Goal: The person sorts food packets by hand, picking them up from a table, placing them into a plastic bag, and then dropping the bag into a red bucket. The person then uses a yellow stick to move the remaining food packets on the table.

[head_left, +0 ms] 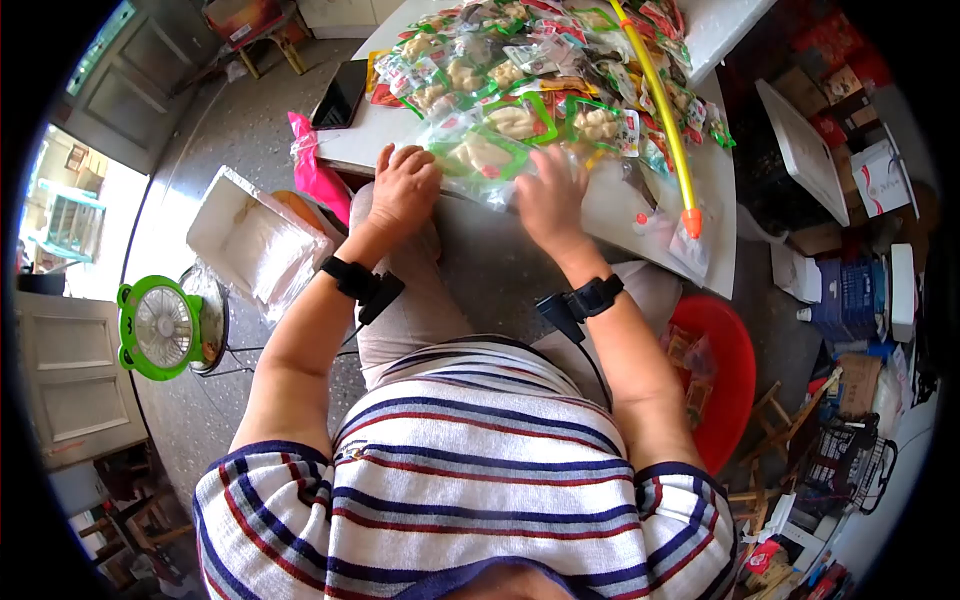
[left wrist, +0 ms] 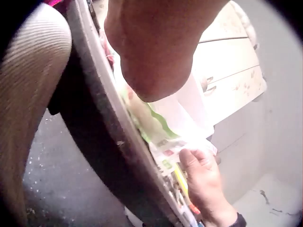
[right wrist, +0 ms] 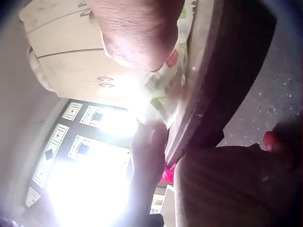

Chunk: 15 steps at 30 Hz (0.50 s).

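White table (head_left: 360, 143) at the front, both hands (head_left: 405, 190) pinch a glossy clear, green-edged packet (head_left: 478, 156) with pale contents.

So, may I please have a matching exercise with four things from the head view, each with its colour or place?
Things
1. clear packet
2. fan
3. tub
4. long stick

Colours and places
A. mostly yellow
B. between the left hand and the right hand
C. red
D. green, shaped like a frog

Right pairs: 1-B; 2-D; 3-C; 4-A
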Each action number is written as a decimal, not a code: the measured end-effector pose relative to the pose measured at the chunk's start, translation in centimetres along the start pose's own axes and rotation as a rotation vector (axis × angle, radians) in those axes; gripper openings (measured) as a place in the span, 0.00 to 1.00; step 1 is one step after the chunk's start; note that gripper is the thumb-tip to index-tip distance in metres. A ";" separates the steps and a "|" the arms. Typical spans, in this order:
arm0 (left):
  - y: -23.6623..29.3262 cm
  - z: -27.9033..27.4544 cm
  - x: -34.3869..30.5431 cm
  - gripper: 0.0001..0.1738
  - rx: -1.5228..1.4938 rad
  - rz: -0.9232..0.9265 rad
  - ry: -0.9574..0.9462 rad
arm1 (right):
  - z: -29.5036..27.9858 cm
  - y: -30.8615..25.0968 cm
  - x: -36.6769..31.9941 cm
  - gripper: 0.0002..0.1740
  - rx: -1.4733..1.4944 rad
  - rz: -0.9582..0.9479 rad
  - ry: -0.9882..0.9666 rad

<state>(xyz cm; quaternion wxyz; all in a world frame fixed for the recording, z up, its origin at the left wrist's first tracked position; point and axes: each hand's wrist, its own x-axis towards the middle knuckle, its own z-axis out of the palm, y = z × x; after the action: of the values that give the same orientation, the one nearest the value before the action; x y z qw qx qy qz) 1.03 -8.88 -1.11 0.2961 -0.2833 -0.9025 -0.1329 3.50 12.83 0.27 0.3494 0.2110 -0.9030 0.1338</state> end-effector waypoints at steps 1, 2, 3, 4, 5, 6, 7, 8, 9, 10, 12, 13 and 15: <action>-0.2 -0.7 0.6 0.05 -0.020 -0.007 -0.027 | -0.5 0.1 0.7 0.05 0.057 0.035 -0.101; -0.5 -1.5 1.4 0.04 -0.041 -0.016 -0.053 | -1.0 0.4 1.4 0.05 0.114 0.070 -0.203; -0.9 -2.3 2.2 0.04 -0.061 -0.025 -0.080 | -1.2 0.8 1.9 0.04 0.172 0.105 -0.305; -1.4 -3.0 3.2 0.03 -0.111 -0.012 -0.093 | -1.0 1.3 2.0 0.04 0.341 0.081 -0.139; -1.6 -4.0 4.5 0.02 -0.091 0.067 -0.053 | -1.1 1.5 2.1 0.05 0.445 0.155 -0.109; -2.0 -4.8 5.8 0.03 -0.171 0.055 -0.058 | -1.6 1.4 2.6 0.05 0.549 0.227 -0.079; -2.3 -5.4 7.0 0.04 -0.251 0.044 -0.064 | -2.2 1.4 3.2 0.06 0.652 0.301 -0.049; -2.5 -5.8 8.1 0.04 -0.267 0.039 -0.089 | -3.1 1.5 3.9 0.08 0.839 0.389 -0.127; -2.6 -5.9 9.2 0.05 -0.283 0.036 -0.113 | -2.9 1.9 3.9 0.08 1.027 0.550 -0.172; -2.8 -5.5 10.1 0.07 -0.326 -0.027 -0.176 | -2.3 2.3 3.7 0.08 1.213 0.715 -0.217; -2.9 -3.5 11.2 0.08 -0.275 -0.021 -0.254 | -0.9 3.6 2.7 0.06 1.366 0.890 -0.310; -3.1 -2.2 11.3 0.09 -0.250 -0.018 -0.293 | 0.3 3.9 1.8 0.07 1.332 0.959 -0.272; -3.7 0.0 10.1 0.11 -0.407 -0.189 -0.291 | 2.1 4.2 0.4 0.07 1.254 1.091 -0.193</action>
<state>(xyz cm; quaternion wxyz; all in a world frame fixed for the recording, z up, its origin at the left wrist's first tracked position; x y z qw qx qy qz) -7.87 -7.51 4.75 0.0865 -0.2674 -0.9127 -0.2967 -0.01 15.61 -1.31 -0.0255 -0.0898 -0.6625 0.7433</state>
